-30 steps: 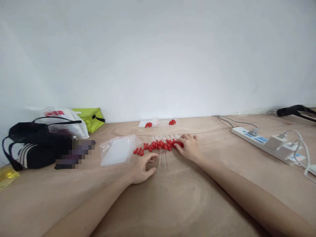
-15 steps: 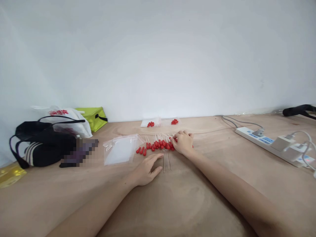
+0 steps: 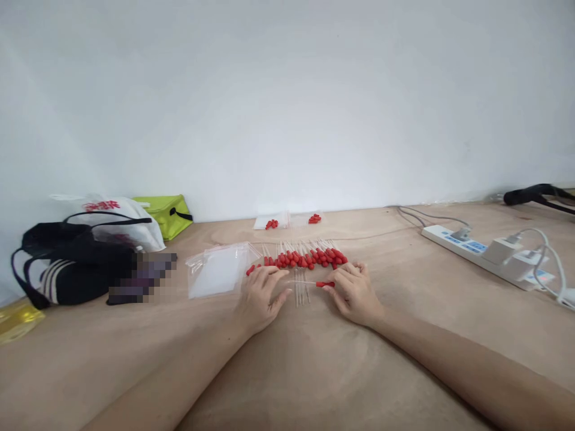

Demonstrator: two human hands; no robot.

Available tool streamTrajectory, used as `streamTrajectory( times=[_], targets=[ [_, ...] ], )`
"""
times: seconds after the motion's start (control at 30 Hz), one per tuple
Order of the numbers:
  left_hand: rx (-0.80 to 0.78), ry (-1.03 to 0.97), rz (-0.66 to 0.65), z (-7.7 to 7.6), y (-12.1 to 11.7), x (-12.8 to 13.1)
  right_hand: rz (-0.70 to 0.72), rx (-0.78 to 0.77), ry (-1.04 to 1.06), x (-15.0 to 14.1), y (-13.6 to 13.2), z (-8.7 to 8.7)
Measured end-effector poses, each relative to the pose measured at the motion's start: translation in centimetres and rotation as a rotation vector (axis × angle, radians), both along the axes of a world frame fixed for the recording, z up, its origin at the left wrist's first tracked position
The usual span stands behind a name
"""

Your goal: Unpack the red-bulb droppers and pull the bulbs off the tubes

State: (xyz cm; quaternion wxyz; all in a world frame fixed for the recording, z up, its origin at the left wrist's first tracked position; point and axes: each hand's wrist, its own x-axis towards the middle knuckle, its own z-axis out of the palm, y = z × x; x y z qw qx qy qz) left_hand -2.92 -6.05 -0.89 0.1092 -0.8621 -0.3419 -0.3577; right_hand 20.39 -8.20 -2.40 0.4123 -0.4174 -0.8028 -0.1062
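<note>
The dropper [image 3: 314, 283] lies crosswise between the hands, red bulb pinched in the right hand [image 3: 354, 293]; the left hand [image 3: 260, 296] rests released by its tip.

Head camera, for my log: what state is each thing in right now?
Right hand: pinching one red-capped dropper, lying sideways.
Left hand: resting open on the table.
Row of droppers: lying side by side, red caps on.
Bare glass tubes: uncapped, between the hands.
Clear bags: flat, stacked.
Power strip: plugs in.
Small bags at the wall: hold red caps.
</note>
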Motion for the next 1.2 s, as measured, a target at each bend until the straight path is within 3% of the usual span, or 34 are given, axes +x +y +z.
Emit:
streamTrajectory(
  times=[0.17, 0.5, 0.97, 1.07, 1.2],
  targets=[
    [0.093, 0.104, -0.089, -0.4, 0.1, 0.7, 0.104, 0.010, -0.035, -1.6, 0.3, 0.1],
    [0.015, 0.137, -0.084, -0.2, -0.2, 0.8, 0.111, 0.125, -0.084, -2.0, 0.6, -0.1],
    [-0.011, 0.101, -0.156, -0.3, -0.3, 0.9, 0.161, 0.112, -0.114, -1.7, -0.2, 0.0],
    [-0.028, 0.083, -0.147, -0.5, -0.2, 0.1, 0.159, 0.086, -0.102, -0.9, -0.2, -0.1],
    [-0.117, -0.046, -0.016, -0.6, 0.3, -1.6, 0.016, -0.010, 0.039, 2.0, 0.2, -0.2]
  ],
)
